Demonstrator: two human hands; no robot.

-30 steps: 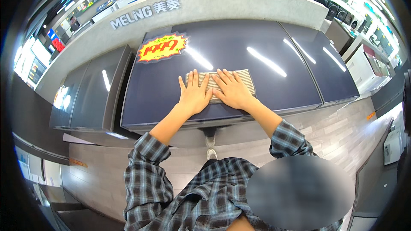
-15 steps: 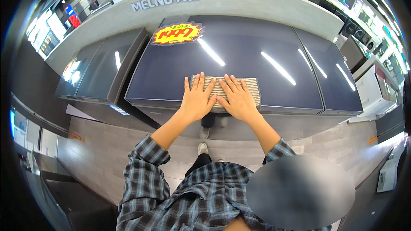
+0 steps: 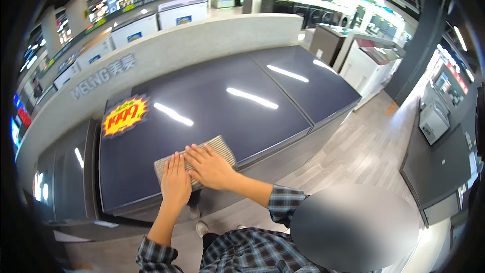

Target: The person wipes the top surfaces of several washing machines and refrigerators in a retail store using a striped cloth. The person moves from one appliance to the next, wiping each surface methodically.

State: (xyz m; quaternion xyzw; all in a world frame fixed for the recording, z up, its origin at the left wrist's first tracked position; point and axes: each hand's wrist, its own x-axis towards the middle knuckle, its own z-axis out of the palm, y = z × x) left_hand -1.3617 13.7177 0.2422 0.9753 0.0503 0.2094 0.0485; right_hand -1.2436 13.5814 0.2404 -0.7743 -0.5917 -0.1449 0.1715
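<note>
My left hand [image 3: 176,181] lies flat on a folded beige-and-brown striped cloth [image 3: 221,149], its fingers stretched out and close together. Beside it, my right hand [image 3: 209,168] also presses flat on the cloth with fingers extended, the two hands nearly touching at the thumbs. Beneath the cloth is the glossy dark-blue panel [image 3: 212,116] of a large appliance; the cloth sits by its near edge. A yellow-and-red starburst price sign [image 3: 125,116] is on the panel's left part. The hands hide the middle of the cloth.
A seam divides off a narrower dark panel [image 3: 308,78] on the right. Another dark appliance [image 3: 65,172] stands close on the left. Behind runs a low grey wall [image 3: 202,38] with raised lettering. White appliances [image 3: 366,63] stand farther right, above a wood-look floor [image 3: 348,141].
The view has swung to the right and tilted, so the panel now slants across it. Both hands remain flat on the cloth, which now lies at a slant with them.
</note>
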